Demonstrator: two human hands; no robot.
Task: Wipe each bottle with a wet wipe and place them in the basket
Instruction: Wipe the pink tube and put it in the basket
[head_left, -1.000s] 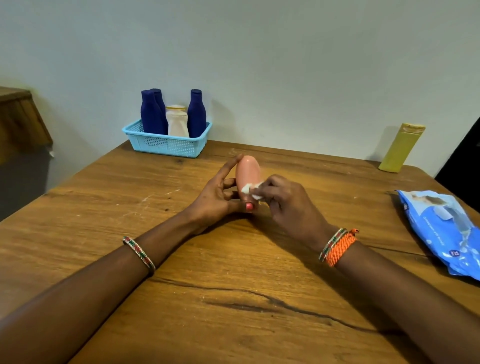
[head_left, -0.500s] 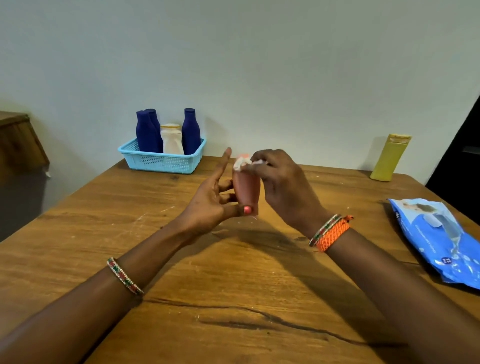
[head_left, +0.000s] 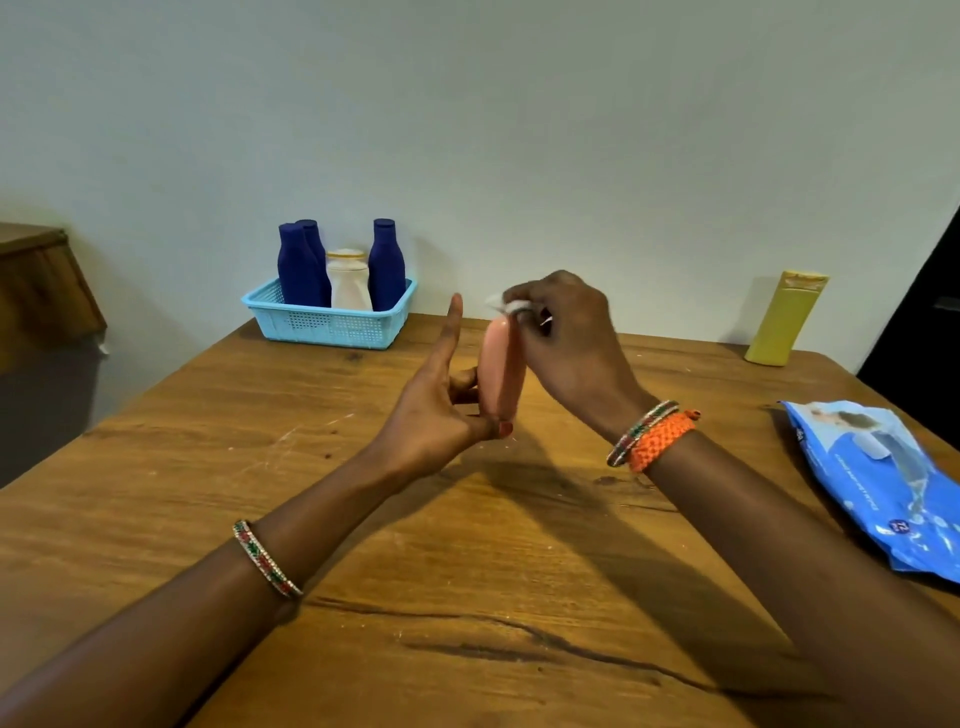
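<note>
The pink bottle (head_left: 501, 371) stands upright above the middle of the wooden table (head_left: 218, 467), lifted clear of its surface. The left hand (head_left: 441, 410) holds it from the left side: the thumb presses the bottle's lower end and the curled fingers (head_left: 465, 379) brace its side, while the index finger points straight up, apart from the bottle. The right hand (head_left: 566, 338) sits at the bottle's top from the right, its fingers pinching a small white wet wipe (head_left: 511, 305) against the bottle's upper end.

Behind the pink bottle and to its left, against the wall, stands the light blue basket (head_left: 332, 325). It holds three dark blue bottles (head_left: 387, 267) and one white bottle (head_left: 349, 283), all upright. Far to the right of the pink bottle, near the wall, a yellow bottle (head_left: 784, 319) stands on the table, leaning slightly. Nearer than that, at the table's right edge, lies a blue wet wipe pack (head_left: 883, 483).
</note>
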